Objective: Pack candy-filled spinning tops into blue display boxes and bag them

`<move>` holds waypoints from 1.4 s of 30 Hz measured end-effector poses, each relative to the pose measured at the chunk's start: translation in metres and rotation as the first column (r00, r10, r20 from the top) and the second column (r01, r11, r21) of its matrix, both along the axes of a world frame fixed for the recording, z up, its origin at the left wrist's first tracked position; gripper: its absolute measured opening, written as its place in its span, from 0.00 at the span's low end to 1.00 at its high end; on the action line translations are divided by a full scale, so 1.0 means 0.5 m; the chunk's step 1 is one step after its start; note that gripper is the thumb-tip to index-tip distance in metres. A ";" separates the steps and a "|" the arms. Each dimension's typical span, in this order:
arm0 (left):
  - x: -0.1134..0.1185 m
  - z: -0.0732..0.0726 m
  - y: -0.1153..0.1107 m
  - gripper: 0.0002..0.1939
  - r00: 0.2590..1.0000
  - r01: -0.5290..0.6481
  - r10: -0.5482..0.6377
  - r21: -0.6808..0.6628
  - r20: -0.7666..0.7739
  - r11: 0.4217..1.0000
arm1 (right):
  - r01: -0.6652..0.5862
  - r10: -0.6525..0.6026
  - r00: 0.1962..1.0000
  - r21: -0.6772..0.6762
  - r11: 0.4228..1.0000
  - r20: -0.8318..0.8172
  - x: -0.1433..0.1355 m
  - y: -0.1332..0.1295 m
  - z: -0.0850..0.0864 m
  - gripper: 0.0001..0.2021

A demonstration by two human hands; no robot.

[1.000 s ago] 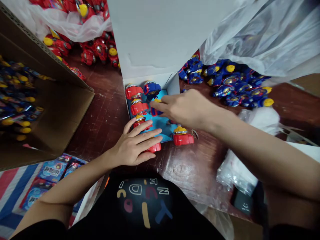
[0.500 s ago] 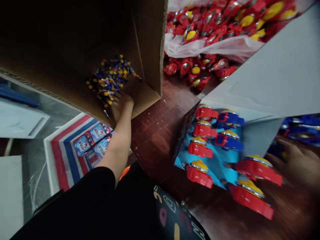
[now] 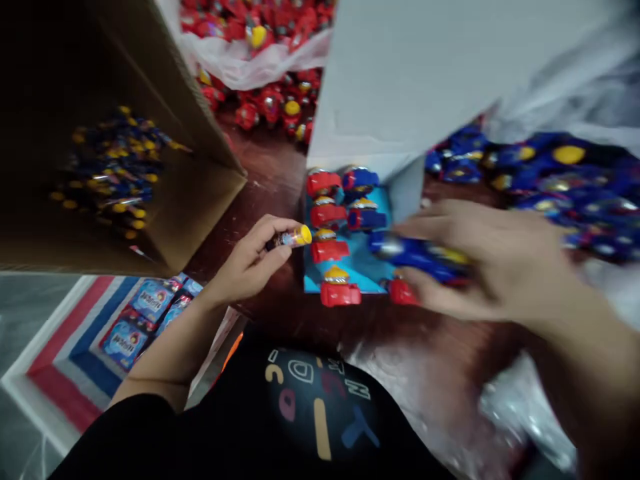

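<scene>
My left hand is closed around a small printed tube with a yellow cap, just left of the display box. In my right hand is a blue toy with silver and yellow parts, slightly blurred, over the right side of that box. The display box has a light-blue inside and a raised white lid. A column of red toys stands at its left, with two blue toys beside them. Another red toy is partly hidden behind my right fingers.
A deep cardboard box at left contains many yellow-capped tubes. Red toys lie behind in a clear bag; blue toys are heaped at right. A striped tray of packets stands at lower left. Clear plastic lies at lower right.
My left hand has come out of the cardboard box with a tube. My right hand has moved left from the blue heap, bringing a blue toy over the display box. The view has shifted right.
</scene>
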State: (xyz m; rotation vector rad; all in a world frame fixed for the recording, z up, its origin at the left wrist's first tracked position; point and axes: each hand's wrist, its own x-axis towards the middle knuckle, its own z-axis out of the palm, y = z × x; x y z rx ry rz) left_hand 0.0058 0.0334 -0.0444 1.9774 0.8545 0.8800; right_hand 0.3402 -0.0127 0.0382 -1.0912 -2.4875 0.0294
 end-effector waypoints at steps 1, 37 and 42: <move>0.020 0.017 -0.019 0.16 0.996 0.090 -0.090 0.002 0.008 0.996 | -0.029 0.029 0.999 0.003 1.000 0.017 -0.008 -0.003 0.000 0.13; 0.112 -0.074 -0.008 0.21 0.981 0.160 -0.096 0.426 -0.167 0.891 | 0.247 -0.206 0.851 -0.022 0.969 0.482 0.042 -0.029 0.052 0.27; 0.105 -0.070 -0.018 0.25 0.961 0.263 -0.196 0.429 -0.194 0.864 | 0.139 -0.092 0.817 -0.039 0.990 0.569 0.004 -0.021 -0.010 0.21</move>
